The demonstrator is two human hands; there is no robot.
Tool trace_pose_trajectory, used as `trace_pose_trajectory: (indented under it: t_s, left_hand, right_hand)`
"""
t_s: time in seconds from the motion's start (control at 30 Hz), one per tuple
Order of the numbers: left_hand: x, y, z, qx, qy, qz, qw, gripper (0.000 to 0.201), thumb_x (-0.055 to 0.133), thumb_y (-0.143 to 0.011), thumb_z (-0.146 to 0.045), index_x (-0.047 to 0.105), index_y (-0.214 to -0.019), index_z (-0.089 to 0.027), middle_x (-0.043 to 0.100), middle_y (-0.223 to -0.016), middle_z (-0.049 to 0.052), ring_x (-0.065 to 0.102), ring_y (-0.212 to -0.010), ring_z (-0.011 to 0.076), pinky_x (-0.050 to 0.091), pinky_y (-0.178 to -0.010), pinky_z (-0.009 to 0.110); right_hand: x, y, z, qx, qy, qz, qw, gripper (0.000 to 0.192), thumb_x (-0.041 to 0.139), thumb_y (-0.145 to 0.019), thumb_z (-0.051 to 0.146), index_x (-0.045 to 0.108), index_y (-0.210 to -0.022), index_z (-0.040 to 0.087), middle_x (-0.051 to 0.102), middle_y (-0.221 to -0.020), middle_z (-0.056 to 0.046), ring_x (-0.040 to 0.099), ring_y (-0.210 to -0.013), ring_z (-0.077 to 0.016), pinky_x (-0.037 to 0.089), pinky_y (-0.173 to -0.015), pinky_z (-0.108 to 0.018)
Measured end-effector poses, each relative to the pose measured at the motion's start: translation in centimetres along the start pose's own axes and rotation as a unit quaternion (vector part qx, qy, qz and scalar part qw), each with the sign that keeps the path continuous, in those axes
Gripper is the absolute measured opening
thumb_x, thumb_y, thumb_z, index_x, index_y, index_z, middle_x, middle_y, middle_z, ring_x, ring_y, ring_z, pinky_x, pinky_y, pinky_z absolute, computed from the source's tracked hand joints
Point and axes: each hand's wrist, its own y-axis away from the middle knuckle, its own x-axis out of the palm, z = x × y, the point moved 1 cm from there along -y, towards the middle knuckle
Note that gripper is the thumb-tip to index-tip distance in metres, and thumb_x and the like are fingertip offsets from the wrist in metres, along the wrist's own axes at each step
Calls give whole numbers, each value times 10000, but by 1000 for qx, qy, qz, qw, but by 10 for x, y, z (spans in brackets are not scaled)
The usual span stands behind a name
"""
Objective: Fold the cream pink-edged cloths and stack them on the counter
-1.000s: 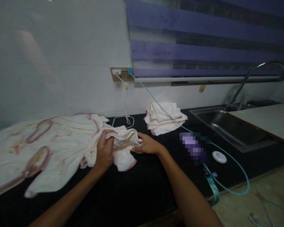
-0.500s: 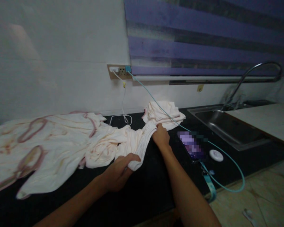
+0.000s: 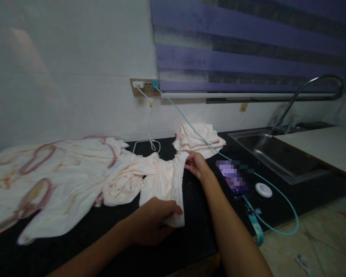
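Cloth (image 3: pixel 164 177) cream w/ pink trim; worktop (image 3: pixel 202 238) black; cable (image 3: pixel 276 231) teal; blind (image 3: pixel 248 50) purple/grey stripes (horizontal); wall (image 3: pixel 75 77) white; puck (image 3: pixel 263 190) white.

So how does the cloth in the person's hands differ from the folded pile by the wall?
The held cloth lies stretched out in a long strip, gripped at the near end by the left hand and at the far end by the right hand; the folded pile sits stacked and untouched. A teal cable crosses the pile, not the held cloth. Both are pale cream and rest on the black counter.
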Motion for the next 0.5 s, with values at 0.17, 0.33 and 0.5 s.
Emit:
trace_pose_trajectory:
  t_s: [0.17,0.33,0.5]
  left_hand:
    - [5,-5,-5,33,-27,22,999,291,640,-797,-233,624,-1085,-267,727,-871,-16,684,-749,181,430,-690,259]
    - [9,-8,-9,103,-62,2,993,135,613,-928,-331,625,-1040,-257,687,-821,-14,646,-697,160,384,-615,261]
    - [12,-10,-11,139,-72,-6,988,138,574,-992,-318,628,-1083,-229,673,-851,4,632,-712,158,392,-606,276]
  right_hand:
    - [-6,-6,-6,-12,61,-56,996,268,620,-705,312,692,-925,176,687,-755,-22,662,-722,-183,548,-707,-317]
    - [-11,-5,-11,-74,223,-125,964,222,605,-737,223,714,-922,169,678,-788,-26,632,-781,-193,505,-784,-312]
    - [-10,0,-11,-110,365,-142,913,243,550,-891,234,658,-1098,168,672,-836,-42,628,-811,-209,471,-793,-299]
